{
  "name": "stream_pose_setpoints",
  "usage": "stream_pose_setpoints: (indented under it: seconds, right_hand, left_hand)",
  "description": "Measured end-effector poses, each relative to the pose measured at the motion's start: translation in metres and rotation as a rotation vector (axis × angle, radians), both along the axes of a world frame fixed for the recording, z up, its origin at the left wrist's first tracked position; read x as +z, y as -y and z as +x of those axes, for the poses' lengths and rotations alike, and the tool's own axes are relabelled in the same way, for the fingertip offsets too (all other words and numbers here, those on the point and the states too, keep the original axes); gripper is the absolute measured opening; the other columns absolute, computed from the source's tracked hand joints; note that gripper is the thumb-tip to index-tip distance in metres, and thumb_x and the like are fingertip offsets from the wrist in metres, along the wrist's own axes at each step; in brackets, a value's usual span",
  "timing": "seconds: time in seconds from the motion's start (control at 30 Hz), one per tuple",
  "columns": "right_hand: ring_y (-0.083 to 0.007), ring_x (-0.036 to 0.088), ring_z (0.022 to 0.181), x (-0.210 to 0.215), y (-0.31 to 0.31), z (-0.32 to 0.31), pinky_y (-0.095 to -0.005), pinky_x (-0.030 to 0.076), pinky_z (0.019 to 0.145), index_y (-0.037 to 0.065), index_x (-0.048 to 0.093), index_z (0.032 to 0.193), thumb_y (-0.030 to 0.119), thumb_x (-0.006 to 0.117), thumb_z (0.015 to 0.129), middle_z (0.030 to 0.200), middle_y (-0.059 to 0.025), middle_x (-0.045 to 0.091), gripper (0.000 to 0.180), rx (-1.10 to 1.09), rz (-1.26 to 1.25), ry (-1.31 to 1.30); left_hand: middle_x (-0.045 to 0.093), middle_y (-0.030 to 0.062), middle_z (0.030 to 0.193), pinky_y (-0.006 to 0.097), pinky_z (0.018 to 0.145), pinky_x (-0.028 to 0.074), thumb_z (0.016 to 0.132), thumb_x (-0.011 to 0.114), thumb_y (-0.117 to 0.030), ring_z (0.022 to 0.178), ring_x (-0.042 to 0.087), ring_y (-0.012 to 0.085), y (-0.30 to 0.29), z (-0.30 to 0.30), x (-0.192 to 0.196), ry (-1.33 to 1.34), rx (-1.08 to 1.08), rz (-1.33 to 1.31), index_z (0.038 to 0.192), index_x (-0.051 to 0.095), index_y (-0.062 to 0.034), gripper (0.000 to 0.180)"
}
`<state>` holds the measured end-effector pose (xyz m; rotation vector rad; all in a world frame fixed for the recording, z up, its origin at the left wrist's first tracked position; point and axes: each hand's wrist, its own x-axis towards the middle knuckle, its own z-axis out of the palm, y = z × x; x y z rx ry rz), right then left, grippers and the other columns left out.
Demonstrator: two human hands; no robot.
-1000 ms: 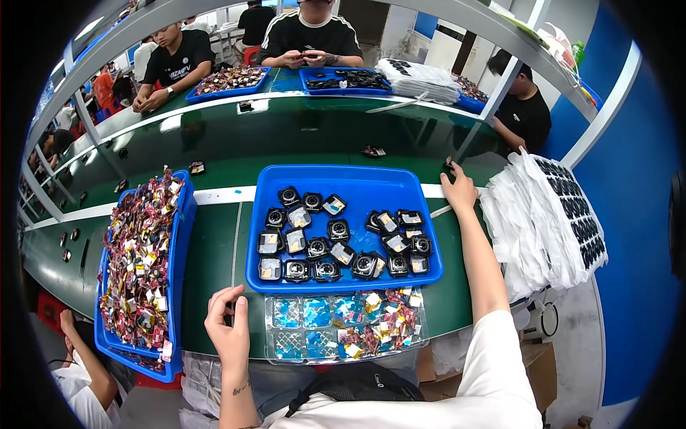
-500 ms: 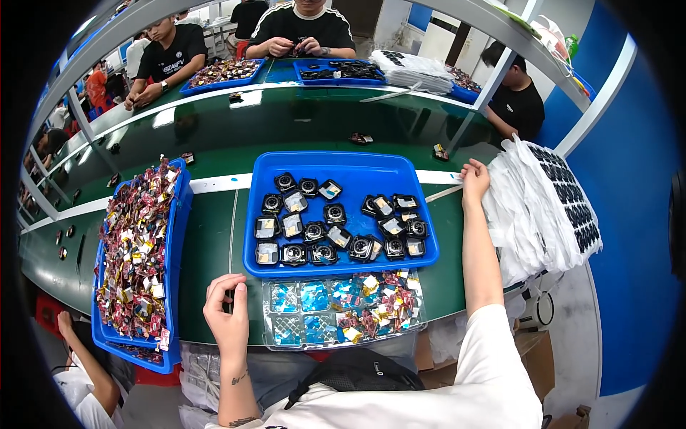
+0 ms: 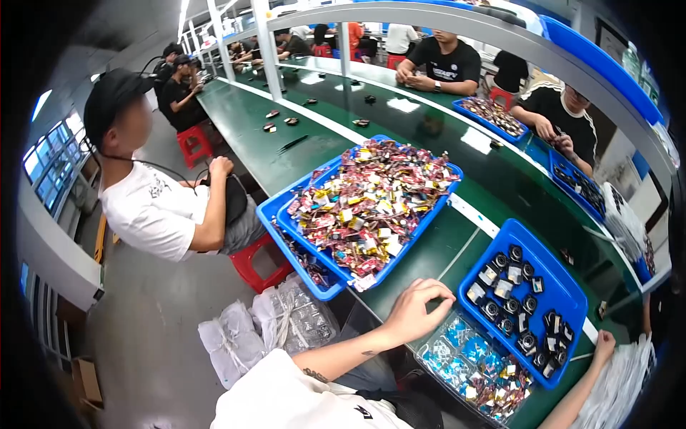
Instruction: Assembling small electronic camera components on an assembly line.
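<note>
My left hand hovers by the near left corner of a blue tray, its fingers loosely bent, thumb apart, nothing in them. In that tray lie several black smartwatch cases, some showing round faces, others pale square parts. Just below the hand, a clear compartment tray holds blue film pieces and small red, yellow and white electronic parts. At the blue tray's far right end, my right hand is beside a stack of white sheets. Its fingers are loosely bent and show nothing held.
Left of my left hand stand stacked blue trays heaped with small electronic parts. A green conveyor table carries scattered parts. A seated co-worker is at the left, near a red stool and wrapped bundles; others sit across.
The view has swung left, bringing the co-worker and heaped trays further into sight. My left hand has turned and its fingers now point toward the blue tray. The right hand stays beside the white stack.
</note>
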<state>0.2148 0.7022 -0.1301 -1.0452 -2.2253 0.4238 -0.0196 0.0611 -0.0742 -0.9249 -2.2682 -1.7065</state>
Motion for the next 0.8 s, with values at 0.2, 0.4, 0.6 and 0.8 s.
stream_pose_setpoints:
  seconds: [0.2,0.4,0.6,0.8]
  right_hand:
    - [-0.0104,0.055,0.066,-0.015,0.003,-0.035,-0.0257,0.045,0.062,0.001,0.062,0.084,0.025,0.065,0.087,0.071,-0.0020,0.061,0.025,-0.155,0.071,-0.021]
    - [-0.0016,0.047,0.065,0.052,0.060,-0.068,-0.0160,0.033,0.056,0.007,0.065,0.093,0.025,0.064,0.091,0.079,0.0036,0.061,0.019,0.214,-0.382,-0.438]
    - [-0.0038,0.049,0.064,0.125,0.215,-0.103,-0.0178,0.036,0.058,0.004,0.061,0.080,0.006,0.062,0.086,0.075,0.0001,0.060,0.006,0.634,-0.451,-0.377]
    - [-0.0070,0.058,0.064,0.148,0.342,-0.144,-0.0204,0.045,0.060,0.003,0.065,0.084,0.004,0.079,0.071,0.074,-0.0016,0.064,0.019,1.100,-0.723,-0.091]
  left_hand:
    - [0.067,0.0058,0.094,0.032,0.082,0.047,0.081,0.066,-0.009,0.091,0.061,0.0216,0.009,-0.001,0.001,0.027,0.044,-0.004,0.088,0.069,-0.0062,0.008]
    - [0.067,0.0065,0.094,0.033,0.083,0.047,0.081,0.066,-0.009,0.092,0.062,0.0220,0.004,-0.003,0.001,0.010,0.056,-0.005,0.088,0.069,-0.0063,0.008]
    - [0.067,0.0060,0.095,0.030,0.077,0.047,0.082,0.065,-0.009,0.090,0.062,0.0200,-0.001,0.004,0.006,0.041,0.004,-0.002,0.087,0.069,-0.0046,0.008]
    - [0.066,0.0060,0.093,0.025,0.070,0.045,0.082,0.064,-0.002,0.086,0.061,0.0139,0.006,-0.001,-0.002,0.072,0.010,0.042,0.086,0.068,-0.0017,0.006]
